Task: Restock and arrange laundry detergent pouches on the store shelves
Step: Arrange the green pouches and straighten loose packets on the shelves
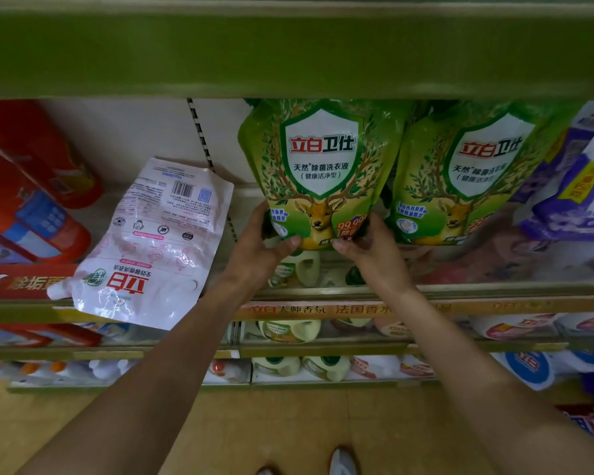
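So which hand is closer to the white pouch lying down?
Left. The left hand holds the green pouch just right of the white pouch; the right hand is farther right.

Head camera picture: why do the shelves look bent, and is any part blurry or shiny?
In the head view, the wide lens bows the upper shelf edge; the green pouch in the middle is sharp, print readable; the purple pouches at the right edge smear into blur; small glints of glare show on the crinkled white pouch lying flat; lighting is dim and greenish.
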A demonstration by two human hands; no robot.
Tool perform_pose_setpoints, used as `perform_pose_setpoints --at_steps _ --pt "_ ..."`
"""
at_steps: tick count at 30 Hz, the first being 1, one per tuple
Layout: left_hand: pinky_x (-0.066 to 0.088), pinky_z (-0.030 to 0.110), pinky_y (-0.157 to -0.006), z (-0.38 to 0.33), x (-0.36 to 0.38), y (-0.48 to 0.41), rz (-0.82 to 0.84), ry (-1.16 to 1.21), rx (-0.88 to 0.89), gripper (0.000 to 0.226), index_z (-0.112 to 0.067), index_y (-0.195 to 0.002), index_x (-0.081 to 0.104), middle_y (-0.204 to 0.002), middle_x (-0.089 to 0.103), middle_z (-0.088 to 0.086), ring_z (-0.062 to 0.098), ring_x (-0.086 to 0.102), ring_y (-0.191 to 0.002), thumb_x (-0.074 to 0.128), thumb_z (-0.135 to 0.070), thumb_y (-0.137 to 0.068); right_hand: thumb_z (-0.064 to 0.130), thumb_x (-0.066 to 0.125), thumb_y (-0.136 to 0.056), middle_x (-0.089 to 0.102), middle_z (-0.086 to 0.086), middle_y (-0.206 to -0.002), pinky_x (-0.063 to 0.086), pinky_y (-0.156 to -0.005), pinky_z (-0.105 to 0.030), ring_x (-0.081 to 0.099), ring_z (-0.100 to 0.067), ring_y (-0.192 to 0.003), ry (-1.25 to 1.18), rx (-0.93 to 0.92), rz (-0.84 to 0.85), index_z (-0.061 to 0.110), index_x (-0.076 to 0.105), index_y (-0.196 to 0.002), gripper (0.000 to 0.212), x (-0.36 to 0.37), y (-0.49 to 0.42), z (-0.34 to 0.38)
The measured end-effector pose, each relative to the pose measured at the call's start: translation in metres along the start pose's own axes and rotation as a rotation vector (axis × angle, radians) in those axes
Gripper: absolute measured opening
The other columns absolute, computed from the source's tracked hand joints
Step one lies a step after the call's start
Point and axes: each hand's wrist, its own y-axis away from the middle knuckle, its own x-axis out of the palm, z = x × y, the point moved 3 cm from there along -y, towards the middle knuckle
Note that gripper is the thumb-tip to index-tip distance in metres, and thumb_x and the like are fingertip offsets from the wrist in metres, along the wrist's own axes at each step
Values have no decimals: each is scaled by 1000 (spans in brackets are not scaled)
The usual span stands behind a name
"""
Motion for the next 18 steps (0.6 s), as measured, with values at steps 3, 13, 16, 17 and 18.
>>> perform_pose_setpoints --at_steps 3,13,16,17,18 --pt "55 32 -100 2 1 -11 -26 5 10 62 -22 -144 44 -129 66 -4 9 59 -123 75 -13 -91 25 75 -88 63 6 -131 46 -109 -42 58 -9 -123 -2 -6 -46 17 48 -137 56 2 -6 -1" --pt "56 36 -99 15 7 -15 -69 4 43 64 -19 -145 41 -129 65 -2 17 59 -126 74 -19 -90 73 64 -74 66 14 -129 41 -108 -56 56 -23 -128 69 -49 -36 34 45 -131 71 8 -21 -20" --pt "56 19 -89 15 7 -12 -79 24 37 69 -16 -149 37 -135 62 3 18 56 -130 74 -12 -91 81 62 -71 62 11 -135 41 -110 -55 55 -20 -131 63 -47 -10 32 41 -138 85 8 -19 -21" --pt "55 17 -89 14 7 -10 -78 26 33 71 -16 -151 35 -138 60 4 17 54 -132 74 -11 -91 77 63 -74 60 9 -139 41 -110 -53 53 -19 -133 67 -43 -4 30 40 -141 85 7 -14 -17" --pt "54 16 -90 13 7 -7 -76 31 28 74 -17 -152 33 -141 58 4 16 52 -135 75 -10 -91 69 65 -78 57 7 -142 41 -111 -51 51 -19 -134 86 -31 -10 28 38 -144 82 7 -10 -14"
